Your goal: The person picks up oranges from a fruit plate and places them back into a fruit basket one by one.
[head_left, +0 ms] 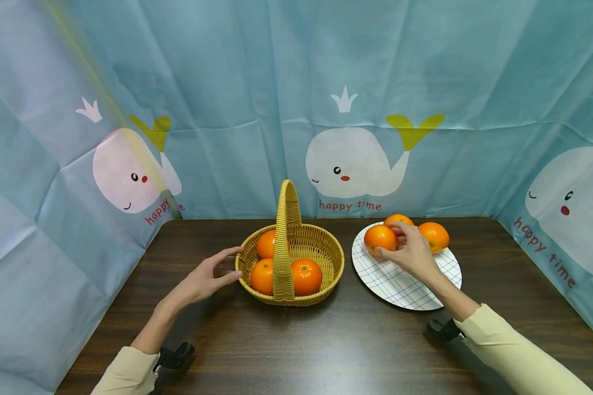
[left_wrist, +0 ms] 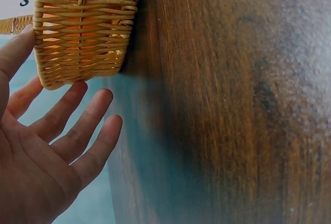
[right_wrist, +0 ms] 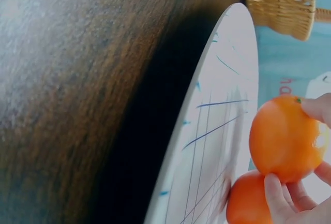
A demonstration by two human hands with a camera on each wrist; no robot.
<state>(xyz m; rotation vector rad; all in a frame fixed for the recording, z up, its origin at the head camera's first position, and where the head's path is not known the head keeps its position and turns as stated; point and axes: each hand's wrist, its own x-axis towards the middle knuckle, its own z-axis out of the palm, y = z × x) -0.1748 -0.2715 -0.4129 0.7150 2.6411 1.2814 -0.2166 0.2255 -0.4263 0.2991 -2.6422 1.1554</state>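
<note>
My right hand (head_left: 411, 253) grips an orange (head_left: 378, 239) between thumb and fingers, at the left part of a white checked plate (head_left: 405, 288). In the right wrist view that orange (right_wrist: 283, 138) appears raised off the plate, with another orange (right_wrist: 247, 203) beside it. Two more oranges (head_left: 433, 237) lie at the plate's back. A wicker basket (head_left: 327, 293) with an upright arched handle (head_left: 283, 247) holds three oranges (head_left: 306, 277). My left hand (head_left: 202, 281) is at the basket's left side, fingers loosely spread, thumb and fingertips at the rim.
Basket and plate stand side by side on a dark wooden table (head_left: 277, 351), near its back edge. Behind and at both sides hangs a blue curtain (head_left: 227, 66) printed with white whales. Each wrist carries a black strap device (head_left: 175, 355).
</note>
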